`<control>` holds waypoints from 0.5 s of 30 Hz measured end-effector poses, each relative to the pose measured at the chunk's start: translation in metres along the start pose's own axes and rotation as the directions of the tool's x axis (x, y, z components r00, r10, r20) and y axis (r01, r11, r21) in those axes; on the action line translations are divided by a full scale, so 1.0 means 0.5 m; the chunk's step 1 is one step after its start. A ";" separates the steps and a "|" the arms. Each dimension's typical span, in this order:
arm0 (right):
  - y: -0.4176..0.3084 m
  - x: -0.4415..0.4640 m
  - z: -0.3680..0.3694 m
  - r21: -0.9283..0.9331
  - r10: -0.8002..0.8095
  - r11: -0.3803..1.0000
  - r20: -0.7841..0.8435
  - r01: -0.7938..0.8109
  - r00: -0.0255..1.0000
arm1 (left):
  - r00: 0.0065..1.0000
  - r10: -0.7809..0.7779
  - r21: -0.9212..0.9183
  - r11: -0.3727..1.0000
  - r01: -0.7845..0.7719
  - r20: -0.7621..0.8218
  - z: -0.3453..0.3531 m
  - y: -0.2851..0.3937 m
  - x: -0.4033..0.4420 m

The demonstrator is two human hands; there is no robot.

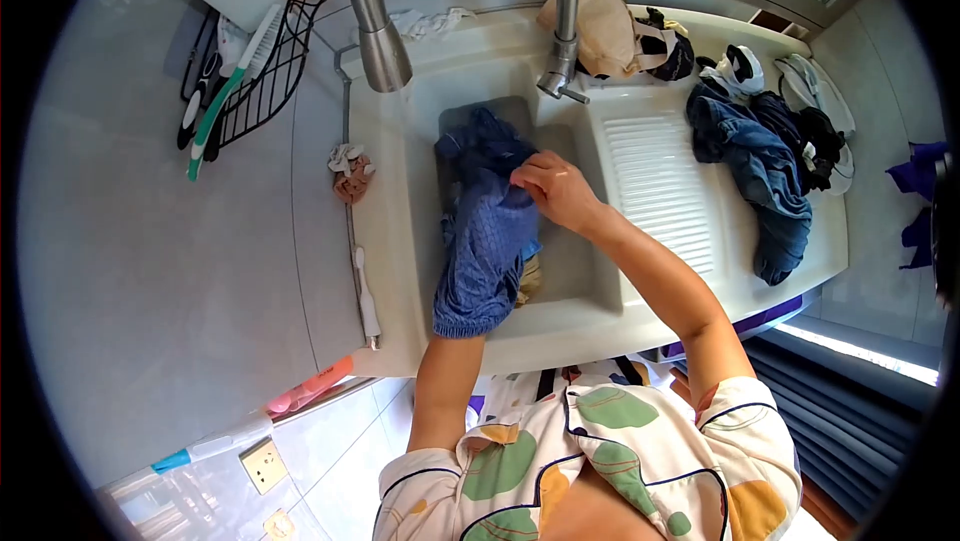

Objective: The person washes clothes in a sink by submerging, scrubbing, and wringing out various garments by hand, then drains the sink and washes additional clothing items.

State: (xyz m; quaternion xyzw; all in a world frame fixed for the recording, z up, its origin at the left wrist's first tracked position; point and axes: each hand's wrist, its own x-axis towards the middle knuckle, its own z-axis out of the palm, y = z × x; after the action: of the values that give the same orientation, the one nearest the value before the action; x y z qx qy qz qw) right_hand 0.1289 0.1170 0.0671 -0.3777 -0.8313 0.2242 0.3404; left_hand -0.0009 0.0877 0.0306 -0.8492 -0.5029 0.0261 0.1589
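A blue garment with a gathered elastic edge [480, 251] hangs over the sink basin [585, 271]. My left forearm [447, 381] goes into it through that edge, and the cloth hides the hand. My right hand [560, 191] is closed, pinching the garment's fabric on its right side. Darker blue cloth [485, 136] bunches at the upper end, inside the basin. Below the garment, a khaki-brown cloth [530, 279] shows in part, beside a bit of brighter blue cloth.
The faucet [385, 56] and a second metal tap [563, 61] rise behind the basin. To the right are a ribbed washboard [655, 191], a pile of jeans [750, 161] and dark clothes. A beige cloth item [600, 31] sits behind. Brushes fill a wire rack [265, 91] at left.
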 end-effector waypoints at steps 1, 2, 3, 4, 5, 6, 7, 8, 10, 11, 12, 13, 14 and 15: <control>-0.016 -0.001 0.006 0.208 0.068 0.976 -0.001 -0.066 0.998 | 0.988 -0.155 -0.630 0.765 0.132 0.018 0.015 0.007 -0.025; -0.033 -0.004 0.010 0.212 0.070 0.975 0.003 -0.069 0.998 | 0.956 -0.262 -0.969 0.168 0.180 0.133 0.030 0.016 -0.046; -0.049 -0.003 0.010 0.259 0.044 0.964 0.034 -0.052 0.998 | 0.955 -0.266 -0.970 0.165 0.181 0.133 0.036 0.020 -0.052; -0.058 0.003 0.010 0.303 0.015 0.953 0.058 -0.032 0.998 | 0.960 -0.262 -0.962 0.219 0.161 0.101 0.043 0.020 -0.051; -0.064 0.004 0.014 0.196 -0.034 0.980 0.041 0.026 0.999 | 0.965 -0.252 -0.951 0.271 0.146 0.077 0.048 0.022 -0.053; -0.059 -0.002 0.016 0.195 -0.031 0.981 0.043 0.022 0.999 | 0.969 -0.241 -0.938 0.319 0.133 0.055 0.052 0.026 -0.059; -0.050 -0.004 0.017 0.090 -0.020 0.996 0.046 0.016 0.999 | 0.972 -0.231 -0.922 0.368 0.117 0.031 0.059 0.029 -0.063; -0.041 -0.004 0.016 -0.017 -0.012 1.000 0.046 0.013 0.999 | 0.975 -0.221 -0.903 0.418 0.100 0.006 0.067 0.031 -0.067; -0.028 -0.009 0.008 -0.028 -0.079 0.996 0.090 0.082 0.993 | 0.994 -0.104 -0.621 0.781 0.069 -0.021 0.093 0.035 -0.100; -0.026 -0.011 0.006 -0.031 -0.147 0.988 0.139 0.153 0.979 | 1.000 0.009 -0.211 0.977 -0.007 0.010 0.103 0.039 -0.113; -0.032 -0.017 0.011 -0.029 -0.142 0.989 0.134 0.147 0.981 | 1.000 0.016 -0.210 0.978 -0.013 0.014 0.116 0.044 -0.119; -0.048 -0.022 0.015 0.203 -0.067 0.978 0.134 0.038 0.989 | 0.970 -0.217 -0.898 0.396 0.192 0.112 0.113 0.047 -0.111; -0.071 -0.026 0.018 0.422 0.004 0.904 0.152 -0.069 0.988 | 0.897 -0.263 -0.832 -0.526 0.174 0.355 0.099 0.046 -0.100; -0.107 -0.039 0.023 0.586 0.032 0.785 0.288 -0.203 0.957 | 0.887 -0.292 -0.867 -0.456 0.200 0.358 0.088 0.040 -0.089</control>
State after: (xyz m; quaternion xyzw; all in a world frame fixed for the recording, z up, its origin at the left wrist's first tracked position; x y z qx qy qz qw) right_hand 0.1045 0.0675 0.0852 -0.2662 -0.7268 0.5487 0.3159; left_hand -0.0151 0.0511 -0.0221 -0.4544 -0.4796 -0.4601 -0.5931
